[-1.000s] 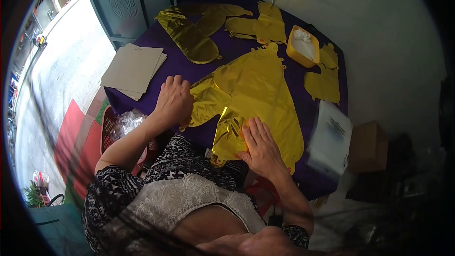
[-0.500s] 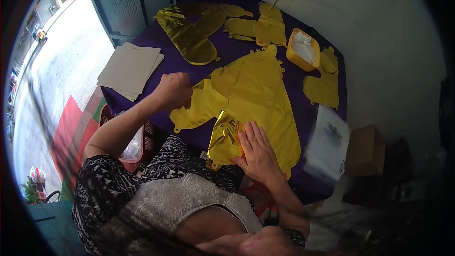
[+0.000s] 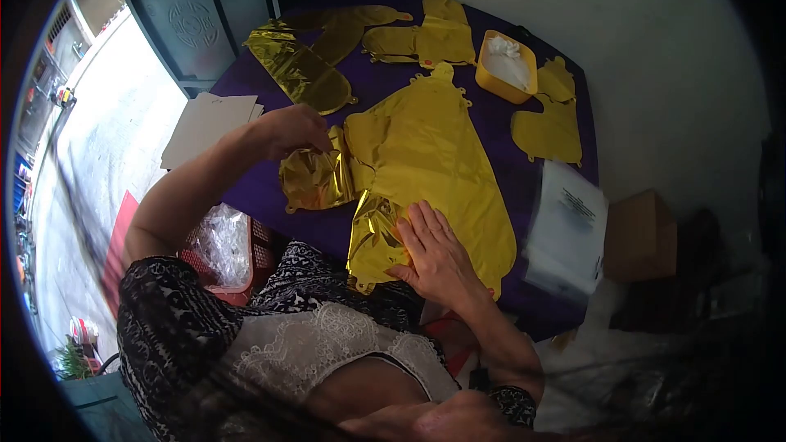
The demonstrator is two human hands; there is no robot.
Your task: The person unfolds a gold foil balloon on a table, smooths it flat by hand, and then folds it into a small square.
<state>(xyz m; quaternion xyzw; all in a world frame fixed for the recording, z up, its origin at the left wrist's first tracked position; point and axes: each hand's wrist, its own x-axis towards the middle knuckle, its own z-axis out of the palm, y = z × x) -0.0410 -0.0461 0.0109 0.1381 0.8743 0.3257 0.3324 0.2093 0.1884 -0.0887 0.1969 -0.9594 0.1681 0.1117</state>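
A large yellow foil sheet (image 3: 430,143) lies flat on the purple-covered table (image 3: 254,196). My right hand (image 3: 434,258) rests on its lower part with the fingers stretched out, beside a shiny folded flap (image 3: 372,233). At the sheet's left side, my left hand (image 3: 296,129) is closed on the upper edge of another flap (image 3: 315,180), which looks creased and lifted. The fingertips of that hand are partly hidden.
More gold foil pieces (image 3: 434,37) lie along the table's back, and one (image 3: 550,127) at the right. Near them is a yellow tub (image 3: 517,92) with white material. Cards (image 3: 205,127), plastic bags (image 3: 565,229), a cardboard box (image 3: 643,237) and a red basket (image 3: 260,250) surround the work.
My left hand has moved onto the left flap, which is now creased and folded up where it lay flat. My right hand stays on the sheet. The view has shifted slightly.
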